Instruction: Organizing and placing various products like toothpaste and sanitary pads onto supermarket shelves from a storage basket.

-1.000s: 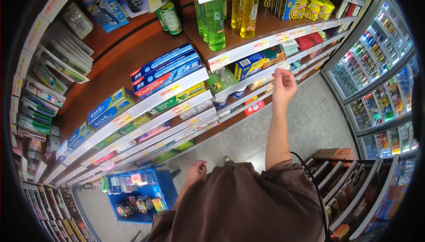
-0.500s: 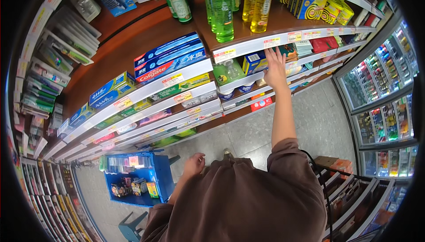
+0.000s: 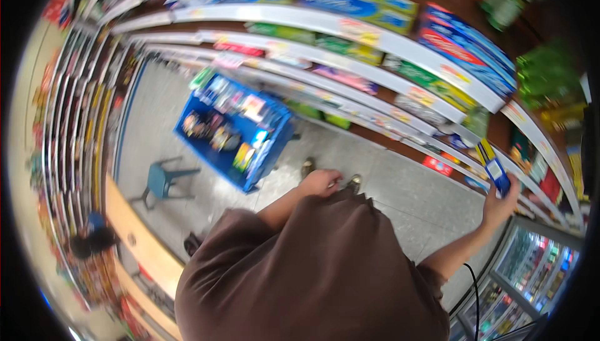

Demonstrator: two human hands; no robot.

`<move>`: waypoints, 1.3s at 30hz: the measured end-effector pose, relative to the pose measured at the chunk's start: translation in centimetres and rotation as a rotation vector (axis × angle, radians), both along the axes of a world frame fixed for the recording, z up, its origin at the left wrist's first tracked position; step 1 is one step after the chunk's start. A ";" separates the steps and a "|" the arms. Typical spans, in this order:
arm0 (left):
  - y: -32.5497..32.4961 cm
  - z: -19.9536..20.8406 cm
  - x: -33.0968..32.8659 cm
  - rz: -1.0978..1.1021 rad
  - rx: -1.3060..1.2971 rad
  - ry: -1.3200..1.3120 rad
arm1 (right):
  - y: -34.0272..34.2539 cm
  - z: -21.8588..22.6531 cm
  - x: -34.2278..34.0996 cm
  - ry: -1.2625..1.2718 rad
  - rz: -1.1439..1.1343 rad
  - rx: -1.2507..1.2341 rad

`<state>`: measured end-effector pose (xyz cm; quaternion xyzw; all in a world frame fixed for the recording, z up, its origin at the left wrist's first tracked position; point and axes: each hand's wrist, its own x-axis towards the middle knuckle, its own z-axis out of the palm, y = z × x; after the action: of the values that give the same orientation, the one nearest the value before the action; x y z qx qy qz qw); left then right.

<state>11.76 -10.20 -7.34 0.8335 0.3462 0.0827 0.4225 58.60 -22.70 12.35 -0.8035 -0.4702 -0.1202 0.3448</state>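
Note:
My right hand (image 3: pixel 500 200) is closed around the lower end of a small blue and yellow box (image 3: pixel 494 167). The box is held up tilted, just in front of the shelf edges on the right. Close to my body, over the floor, my left hand (image 3: pixel 320 183) has its fingers loosely curled, and nothing shows in it. A blue crate (image 3: pixel 215 169) stands ahead of it on the left, with several small packages inside, among them a yellow and green box (image 3: pixel 243 157).
Shelves (image 3: pixel 262 16) with toothpaste boxes (image 3: pixel 465 47) run along the far side. A blue-green stool (image 3: pixel 159 180) stands beside the crate. At left are a wooden counter (image 3: pixel 140 235) and more stocked racks (image 3: pixel 75 122). A glass-door fridge (image 3: pixel 531 266) is at lower right.
My right hand has come away from the shelf with the blue and yellow box in it. The view has turned left, bringing the crate, stool and counter further in.

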 end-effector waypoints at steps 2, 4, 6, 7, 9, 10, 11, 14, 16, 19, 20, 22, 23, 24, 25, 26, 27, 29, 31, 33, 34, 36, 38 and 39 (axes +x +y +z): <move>0.8 1.1 -0.7 0.055 -0.078 -0.027 | 1.1 -1.2 -4.3 0.092 0.061 -0.020; 1.7 2.5 -2.1 0.167 -0.203 -0.112 | 2.8 -4.8 -8.3 0.342 0.271 -0.082; 3.1 5.3 -3.8 0.217 -0.152 -0.226 | 6.0 -6.8 -14.5 0.527 0.403 -0.274; 3.8 6.6 -4.7 0.259 -0.094 -0.346 | 8.0 -7.5 -18.3 0.694 0.441 -0.318; 5.5 8.8 -7.3 0.218 0.074 -0.250 | 11.4 -10.6 -24.9 0.900 0.573 -0.383; 6.2 9.2 -8.8 0.166 0.248 -0.144 | 13.1 -11.9 -28.5 0.980 0.608 -0.403; 6.3 9.1 -10.4 0.179 0.239 -0.148 | 14.3 -13.3 -31.7 1.019 0.636 -0.422; 6.3 8.4 -14.7 0.302 0.223 0.051 | 17.9 -16.5 -40.0 1.160 0.670 -0.538; 6.2 7.2 -17.7 0.419 0.182 0.062 | 19.6 -17.7 -44.9 1.179 0.701 -0.602; 6.0 5.2 -21.9 0.598 0.149 0.034 | 21.1 -19.2 -50.8 1.190 0.764 -0.655; 6.1 4.3 -23.6 0.674 0.166 0.088 | 21.5 -19.1 -52.5 1.098 0.789 -0.674; 6.5 1.8 -26.8 0.820 0.236 0.182 | 21.7 -18.1 -54.6 0.719 0.885 -0.593; 6.8 0.3 -28.6 0.851 0.249 0.236 | 21.8 -17.7 -55.4 0.679 0.901 -0.562; 7.0 -2.0 -30.4 0.878 0.222 0.321 | 21.7 -17.5 -55.6 0.678 0.896 -0.569; 7.3 -3.9 -31.8 0.901 0.195 0.404 | 21.6 -17.2 -55.6 0.794 0.901 -0.643; 7.7 -4.8 -32.7 0.898 0.189 0.401 | 21.5 -17.2 -55.4 0.911 0.905 -0.714; 8.1 -5.7 -33.4 0.889 0.083 0.515 | 21.3 -17.6 -55.0 0.910 0.898 -0.717; 8.4 -7.4 -34.1 0.864 -0.022 0.623 | 20.5 -18.8 -53.6 0.974 0.793 -0.695; 8.4 -8.9 -34.5 0.806 -0.143 0.653 | 20.2 -19.3 -52.2 1.001 0.743 -0.695; 8.0 -9.6 -34.4 0.779 -0.171 0.683 | 20.2 -19.4 -50.9 0.977 0.685 -0.660; 7.7 -10.0 -34.3 0.739 -0.183 0.731 | 20.1 -19.3 -50.3 0.953 0.659 -0.611; 7.2 -10.5 -34.3 0.661 -0.200 0.828 | 20.1 -19.1 -49.4 0.962 0.624 -0.590; 7.2 -10.8 -34.4 0.649 -0.234 0.832 | 19.9 -19.1 -48.5 0.975 0.589 -0.572; 7.3 -10.8 -34.6 0.643 -0.275 0.835 | 19.7 -19.1 -48.3 0.981 0.584 -0.564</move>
<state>-22.81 -2.86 -18.16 0.5845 0.7299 -0.1764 0.3075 10.26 -2.99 -6.76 -0.6637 -0.4707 0.4892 0.3140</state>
